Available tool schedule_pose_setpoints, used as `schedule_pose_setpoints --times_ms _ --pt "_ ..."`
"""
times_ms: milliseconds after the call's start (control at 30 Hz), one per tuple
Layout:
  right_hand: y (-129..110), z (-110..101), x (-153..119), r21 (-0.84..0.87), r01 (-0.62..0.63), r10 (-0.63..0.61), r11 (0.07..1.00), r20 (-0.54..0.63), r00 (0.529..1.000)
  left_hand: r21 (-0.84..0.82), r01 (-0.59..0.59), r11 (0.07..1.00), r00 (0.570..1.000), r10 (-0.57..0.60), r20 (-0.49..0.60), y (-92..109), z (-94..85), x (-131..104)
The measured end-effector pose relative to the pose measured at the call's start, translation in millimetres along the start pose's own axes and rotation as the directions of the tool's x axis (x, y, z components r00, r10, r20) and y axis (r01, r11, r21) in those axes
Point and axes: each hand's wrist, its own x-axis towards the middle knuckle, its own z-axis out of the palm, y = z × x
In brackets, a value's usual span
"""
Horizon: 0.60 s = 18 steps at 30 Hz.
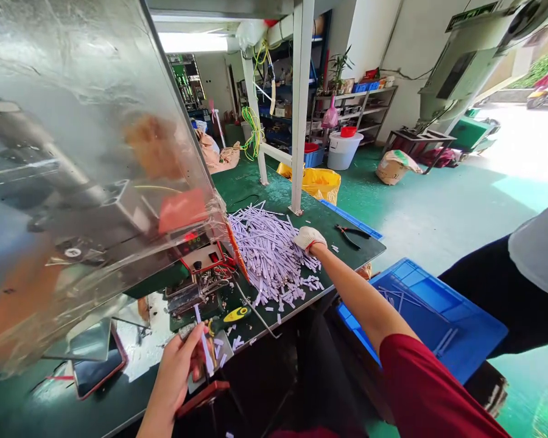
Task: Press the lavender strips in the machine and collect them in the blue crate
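In the head view, my left hand [180, 365] is bare and closed, pinching a thin lavender strip [203, 344] between thumb and fingers at the table's near edge. My right hand [309, 238], in a white knitted glove, rests at the right side of a large heap of lavender strips [267, 249]; its fingertips are hidden. Short cut pieces [313, 283] are scattered along the heap's near side. Beyond my left hand sits a small device [189, 298] with red and black wires. A yellow-handled screwdriver [235, 315] lies close by.
A tilted clear plastic guard [119, 152] covers the left side. Pliers [352, 235] lie near the table's right corner. A white post [301, 109] stands behind the heap. Blue crates [406, 274] stand at the right, beside a seated person's dark-clothed leg [479, 274]. A phone [100, 362] lies left.
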Motion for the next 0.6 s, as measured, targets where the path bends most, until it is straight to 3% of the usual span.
schedule_pose_setpoints --times_ms 167,233,300,367,433,467,533,600 --pt "-1.0 -7.4 -3.7 0.114 0.042 -0.025 0.993 -0.141 0.990 -0.065 0.036 0.997 0.999 -0.034 0.034 2.6 2.1 -0.9" --pt "-0.7 -15.9 -11.9 0.276 0.125 -0.052 0.953 -0.258 0.965 -0.110 0.043 0.993 0.998 -0.039 0.039 2.5 3.8 -0.8" --pt "-3.5 -21.8 -27.9 0.560 0.293 -0.086 0.775 -0.366 0.926 -0.175 0.046 0.984 0.998 -0.038 0.046 3.3 6.2 -1.5" --pt "-11.4 -22.0 -54.2 0.791 0.423 -0.143 0.443 -0.403 0.904 -0.259 0.043 0.965 0.996 -0.021 0.084 5.2 7.1 -2.4" --pt "-23.7 -15.5 -90.9 0.901 0.389 -0.256 0.193 -0.337 0.906 -0.333 0.040 0.942 0.988 0.011 0.152 7.0 3.7 -3.0" --pt "-31.0 -9.6 -112.2 0.938 0.317 -0.320 0.143 -0.259 0.911 -0.354 0.047 0.934 0.983 0.019 0.181 7.2 0.4 -3.6" --pt "-47.4 7.8 -156.2 0.973 0.138 -0.474 0.183 -0.036 0.880 -0.382 0.071 0.922 0.978 0.011 0.209 5.2 -8.2 -7.1" --pt "-67.3 31.7 -194.5 0.949 -0.017 -0.574 0.314 0.204 0.793 -0.407 0.090 0.909 0.979 -0.004 0.206 0.5 -17.4 -14.5"
